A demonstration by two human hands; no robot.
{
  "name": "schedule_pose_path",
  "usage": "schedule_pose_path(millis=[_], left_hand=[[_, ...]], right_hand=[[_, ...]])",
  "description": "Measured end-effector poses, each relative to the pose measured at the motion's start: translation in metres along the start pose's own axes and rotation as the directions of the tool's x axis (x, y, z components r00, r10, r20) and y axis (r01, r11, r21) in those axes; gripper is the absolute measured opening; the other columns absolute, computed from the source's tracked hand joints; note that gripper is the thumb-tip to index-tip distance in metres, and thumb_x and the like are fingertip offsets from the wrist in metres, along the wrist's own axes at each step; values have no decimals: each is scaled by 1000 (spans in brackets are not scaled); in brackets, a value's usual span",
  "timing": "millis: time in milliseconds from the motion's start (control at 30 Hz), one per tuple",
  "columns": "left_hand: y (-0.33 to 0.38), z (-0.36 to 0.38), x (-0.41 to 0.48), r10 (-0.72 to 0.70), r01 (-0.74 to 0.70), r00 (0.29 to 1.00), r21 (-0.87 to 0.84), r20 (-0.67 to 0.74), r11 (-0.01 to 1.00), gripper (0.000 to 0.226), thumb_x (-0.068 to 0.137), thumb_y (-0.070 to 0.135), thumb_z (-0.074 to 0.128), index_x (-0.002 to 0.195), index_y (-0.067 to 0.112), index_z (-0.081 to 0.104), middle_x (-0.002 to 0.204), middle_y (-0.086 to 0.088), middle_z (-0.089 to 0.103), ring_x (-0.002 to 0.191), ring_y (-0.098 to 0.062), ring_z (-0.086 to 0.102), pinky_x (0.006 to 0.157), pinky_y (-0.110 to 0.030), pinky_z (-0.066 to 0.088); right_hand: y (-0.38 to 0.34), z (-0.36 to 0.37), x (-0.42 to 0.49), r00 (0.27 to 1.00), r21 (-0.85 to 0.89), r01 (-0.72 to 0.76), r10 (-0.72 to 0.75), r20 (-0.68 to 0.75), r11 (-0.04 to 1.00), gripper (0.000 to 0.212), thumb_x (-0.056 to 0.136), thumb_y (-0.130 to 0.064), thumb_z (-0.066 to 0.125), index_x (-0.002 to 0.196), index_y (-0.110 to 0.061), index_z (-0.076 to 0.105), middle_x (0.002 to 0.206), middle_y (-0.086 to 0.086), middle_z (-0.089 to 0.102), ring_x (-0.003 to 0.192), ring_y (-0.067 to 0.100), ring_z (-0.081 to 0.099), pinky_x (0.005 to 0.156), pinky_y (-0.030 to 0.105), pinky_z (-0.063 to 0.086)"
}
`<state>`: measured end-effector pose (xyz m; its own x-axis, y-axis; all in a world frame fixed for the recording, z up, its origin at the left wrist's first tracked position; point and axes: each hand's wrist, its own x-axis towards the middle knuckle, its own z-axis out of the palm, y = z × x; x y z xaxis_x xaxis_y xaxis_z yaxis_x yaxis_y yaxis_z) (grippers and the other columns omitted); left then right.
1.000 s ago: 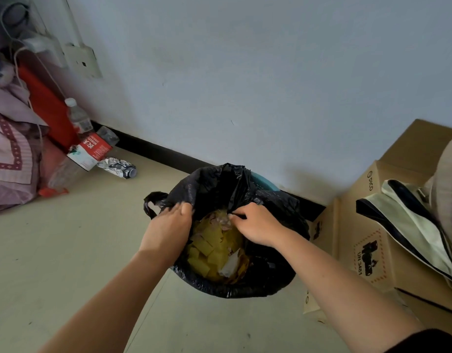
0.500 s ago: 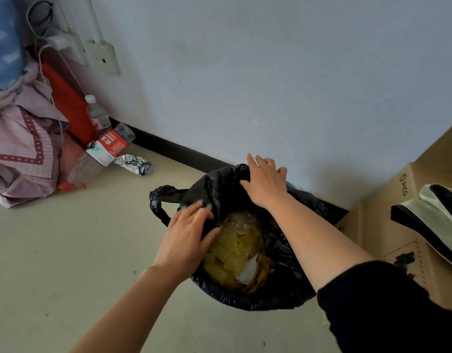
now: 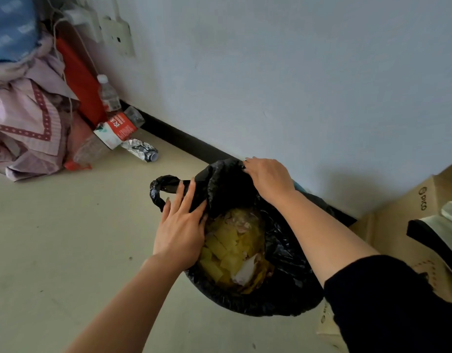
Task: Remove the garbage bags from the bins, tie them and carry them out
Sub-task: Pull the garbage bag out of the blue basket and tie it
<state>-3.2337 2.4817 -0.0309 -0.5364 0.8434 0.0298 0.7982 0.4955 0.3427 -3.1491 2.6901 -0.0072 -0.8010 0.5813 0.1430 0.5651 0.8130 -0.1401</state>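
Observation:
A black garbage bag (image 3: pixel 278 289) lines a bin by the wall; only a sliver of the bin's teal rim (image 3: pixel 299 186) shows. Yellow scraps and a white tissue (image 3: pixel 230 253) lie inside the bag. My left hand (image 3: pixel 181 225) lies on the bag's left rim with straight fingers, reaching toward the bag's loop handle (image 3: pixel 157 192), thumb pressing a fold. My right hand (image 3: pixel 268 179) grips the bag's far rim, fingers curled over the bunched plastic.
Plastic bottles (image 3: pixel 115 126) and a crushed can (image 3: pixel 140 150) lie by the skirting at the left, beside a pile of clothes (image 3: pixel 28 128) and a red panel (image 3: pixel 79 80). Cardboard boxes (image 3: pixel 408 217) with a cream and black bag (image 3: pixel 441 240) stand close on the right.
My right hand went from inside the bag to its far rim and closed on it. My left hand let go of the near rim and spread over the left side.

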Motion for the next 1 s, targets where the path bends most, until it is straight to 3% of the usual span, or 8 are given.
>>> schedule_pose_path(millis=[100,167,233,367,500,733,900,1000], left_hand=[[4,-1,1,-10,10,1000,2,2,1000,46,102,38,22,148,33,29,159,7,-14,144,-15,-21,121,-39,-2],[6,-3,1,-19,19,1000,-15,-8,1000,45,103,37,23,146,31,33,159,9,-12,143,-12,-21,120,-37,-2],[8,-4,0,-18,18,1000,-38,-18,999,44,103,35,24,143,26,41,159,9,-8,143,-10,-18,120,-36,-2],[6,-4,1,1,-2,1000,-54,-19,999,41,100,37,34,119,19,65,160,7,3,146,-11,-11,120,-37,-1],[8,-6,-8,-1,-3,1000,-154,-26,988,34,93,34,50,124,24,62,159,3,12,147,-13,-9,119,-39,-2],[3,-8,-33,13,-59,994,-418,-111,907,56,86,24,59,139,33,42,156,6,26,147,-8,0,120,-42,11],[-11,-7,-44,223,-224,974,-277,-36,934,26,89,35,58,115,35,64,156,6,25,146,-6,-7,119,-34,-3],[-13,-11,-46,219,-188,974,-341,55,921,12,88,37,61,94,36,71,153,6,32,146,-8,-7,119,-38,-4]], right_hand=[[-12,-7,-18,998,158,60,-61,1,986,31,100,-19,47,88,-6,72,98,13,72,93,32,65,87,45,49],[-22,-11,-33,990,269,44,-77,114,962,39,98,-23,49,64,-7,57,64,8,61,65,26,58,74,41,51],[-29,-10,-43,965,336,-31,-59,255,941,42,97,-24,53,63,0,56,57,13,54,55,27,51,64,34,46],[-36,-15,-62,948,411,-165,29,317,897,23,92,-18,60,85,1,72,73,18,68,59,23,55,69,32,49],[-42,-35,-92,962,475,-232,128,242,849,34,89,-16,65,123,-14,65,122,2,66,107,17,63,93,25,45],[-58,-49,-167,890,458,-273,42,454,846,57,74,-60,70,118,-25,68,118,-13,66,106,0,59,95,24,47],[-73,-32,-199,900,386,-141,-44,433,912,54,79,-66,60,124,-37,63,121,-16,67,113,3,60,97,30,48],[-75,-29,-204,931,422,-95,-69,358,902,40,86,-60,56,118,-38,67,99,-8,75,79,-2,63,73,20,49]])
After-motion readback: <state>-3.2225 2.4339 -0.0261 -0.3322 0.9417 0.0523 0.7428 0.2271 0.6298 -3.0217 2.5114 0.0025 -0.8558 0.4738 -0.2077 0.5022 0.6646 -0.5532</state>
